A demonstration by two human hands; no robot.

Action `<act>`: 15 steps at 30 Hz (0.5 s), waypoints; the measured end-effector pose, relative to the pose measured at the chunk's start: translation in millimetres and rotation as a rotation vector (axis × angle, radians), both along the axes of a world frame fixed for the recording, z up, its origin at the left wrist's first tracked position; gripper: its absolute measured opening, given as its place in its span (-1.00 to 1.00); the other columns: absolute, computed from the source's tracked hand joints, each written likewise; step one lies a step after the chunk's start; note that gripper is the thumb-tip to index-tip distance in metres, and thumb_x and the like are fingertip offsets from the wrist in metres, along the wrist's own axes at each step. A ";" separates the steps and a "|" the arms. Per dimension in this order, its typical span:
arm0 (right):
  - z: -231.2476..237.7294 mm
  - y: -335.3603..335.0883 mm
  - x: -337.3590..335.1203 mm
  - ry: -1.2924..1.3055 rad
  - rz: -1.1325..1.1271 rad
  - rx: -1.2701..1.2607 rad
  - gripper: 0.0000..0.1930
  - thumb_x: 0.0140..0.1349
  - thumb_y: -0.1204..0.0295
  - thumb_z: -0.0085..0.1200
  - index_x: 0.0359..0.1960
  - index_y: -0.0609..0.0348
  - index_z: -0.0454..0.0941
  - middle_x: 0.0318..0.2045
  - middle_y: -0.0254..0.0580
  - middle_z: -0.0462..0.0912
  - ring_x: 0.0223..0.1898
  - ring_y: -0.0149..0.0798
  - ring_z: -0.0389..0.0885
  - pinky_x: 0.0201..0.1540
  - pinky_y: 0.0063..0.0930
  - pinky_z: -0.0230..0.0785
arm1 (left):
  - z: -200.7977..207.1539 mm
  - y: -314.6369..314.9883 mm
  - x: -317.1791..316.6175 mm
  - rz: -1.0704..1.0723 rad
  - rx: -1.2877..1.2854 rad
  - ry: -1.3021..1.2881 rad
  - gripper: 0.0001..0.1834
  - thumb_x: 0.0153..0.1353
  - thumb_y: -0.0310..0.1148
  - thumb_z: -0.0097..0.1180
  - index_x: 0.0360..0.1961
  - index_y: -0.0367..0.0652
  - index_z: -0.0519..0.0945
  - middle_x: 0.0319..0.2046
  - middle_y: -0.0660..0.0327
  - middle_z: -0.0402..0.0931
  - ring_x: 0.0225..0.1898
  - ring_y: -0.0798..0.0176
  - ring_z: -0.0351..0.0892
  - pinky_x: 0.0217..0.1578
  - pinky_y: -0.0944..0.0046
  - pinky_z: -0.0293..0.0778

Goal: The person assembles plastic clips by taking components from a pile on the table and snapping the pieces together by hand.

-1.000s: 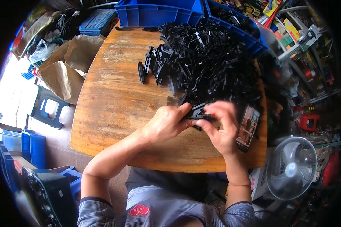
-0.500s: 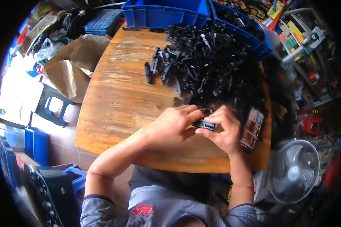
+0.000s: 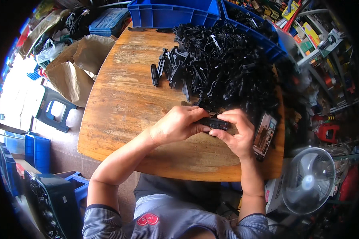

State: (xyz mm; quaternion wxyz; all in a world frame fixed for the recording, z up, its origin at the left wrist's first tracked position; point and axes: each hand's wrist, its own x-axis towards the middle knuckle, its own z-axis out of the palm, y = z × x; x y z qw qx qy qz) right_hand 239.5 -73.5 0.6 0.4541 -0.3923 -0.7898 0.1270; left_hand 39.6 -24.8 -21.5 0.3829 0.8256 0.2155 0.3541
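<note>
Between my two hands is a small black plastic part (image 3: 216,123), held level just above the near half of the wooden table (image 3: 119,115). My left hand (image 3: 181,124) pinches its left end between thumb and fingers. At the other end, the thumb and forefinger of my right hand (image 3: 238,133) close on it. The fingers cover both ends, so its full shape is hidden. A large heap of similar black plastic parts (image 3: 223,67) lies just beyond my hands, with a few loose ones at its left edge.
A phone (image 3: 265,134) with a lit screen lies right of my right hand. Blue crates (image 3: 175,16) stand along the far side. A fan (image 3: 308,181) is at the lower right, a plastic stool (image 3: 54,109) and brown paper bag (image 3: 70,81) at the left.
The part in my hands has turned, and more of its long black side shows. Both hands have shifted slightly, my fingers spaced a little differently along it.
</note>
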 end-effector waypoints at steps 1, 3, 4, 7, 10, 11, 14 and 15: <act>0.2 -1.0 -1.3 0.045 0.000 -0.045 -0.66 -0.10 0.39 0.37 -0.32 0.25 0.52 -0.37 -0.15 0.58 -0.35 -0.26 0.57 -0.29 -0.48 0.43 | -1.1 0.0 -0.4 0.002 0.040 -0.019 -0.67 0.08 -0.38 0.22 -0.13 -0.24 0.51 -0.41 0.04 0.51 -0.40 0.07 0.54 -0.40 0.22 0.44; 2.0 -2.0 -2.7 0.091 0.001 -0.091 -0.65 -0.08 0.34 0.36 -0.30 0.26 0.53 -0.39 -0.14 0.58 -0.34 -0.27 0.55 -0.26 -0.48 0.41 | -1.5 0.6 -2.1 -0.002 0.044 -0.015 -0.66 0.07 -0.39 0.22 -0.12 -0.24 0.50 -0.40 0.04 0.50 -0.40 0.05 0.54 -0.40 0.20 0.45; 4.2 -1.9 -3.5 0.092 0.015 -0.203 -0.66 -0.02 0.35 0.32 -0.25 0.27 0.53 -0.39 -0.18 0.58 -0.32 -0.31 0.55 -0.25 -0.49 0.40 | -2.0 0.6 -3.0 -0.003 0.048 -0.011 -0.65 0.06 -0.40 0.22 -0.11 -0.24 0.50 -0.39 0.03 0.50 -0.39 0.03 0.54 -0.39 0.18 0.45; -4.3 -1.7 -2.7 0.191 0.040 -0.483 -0.69 0.11 0.39 0.21 -0.15 0.29 0.51 -0.35 -0.24 0.56 -0.27 -0.41 0.52 -0.22 -0.54 0.39 | -7.0 -0.6 0.3 0.084 0.170 0.073 -0.63 0.04 -0.40 0.22 -0.10 -0.22 0.49 -0.40 0.05 0.48 -0.39 -0.01 0.53 -0.39 0.13 0.46; -10.3 1.4 -0.3 0.200 0.055 -0.596 -0.76 0.18 0.49 0.12 -0.13 0.32 0.50 -0.28 -0.23 0.56 -0.22 -0.41 0.53 -0.14 -0.56 0.39 | -13.9 0.3 6.9 0.139 0.380 0.111 -0.75 0.05 -0.41 0.17 -0.24 -0.22 0.46 -0.47 0.11 0.43 -0.42 0.05 0.52 -0.44 0.15 0.48; -11.6 2.9 0.0 0.110 0.043 -0.535 -0.79 0.19 0.55 0.09 -0.15 0.34 0.50 -0.25 -0.19 0.57 -0.20 -0.36 0.56 -0.08 -0.54 0.40 | -14.2 0.6 5.8 0.143 0.426 0.150 -0.78 0.05 -0.40 0.17 -0.29 -0.22 0.45 -0.49 0.13 0.42 -0.43 0.07 0.51 -0.46 0.16 0.47; -15.0 1.5 -4.0 0.264 0.058 -0.623 -0.78 0.20 0.59 0.06 -0.11 0.34 0.46 -0.21 -0.20 0.56 -0.19 -0.40 0.55 -0.15 -0.55 0.41 | -15.1 -0.2 4.6 0.174 0.523 0.213 -0.81 0.05 -0.41 0.12 -0.33 -0.20 0.41 -0.50 0.16 0.36 -0.44 0.12 0.48 -0.49 0.18 0.46; -13.9 1.1 -5.3 0.245 0.047 -0.612 -0.78 0.19 0.58 0.07 -0.12 0.34 0.46 -0.21 -0.20 0.56 -0.19 -0.41 0.55 -0.16 -0.55 0.42 | -14.6 -1.1 4.3 0.179 0.565 0.267 -0.82 0.05 -0.42 0.10 -0.32 -0.20 0.41 -0.50 0.17 0.34 -0.43 0.13 0.47 -0.50 0.19 0.46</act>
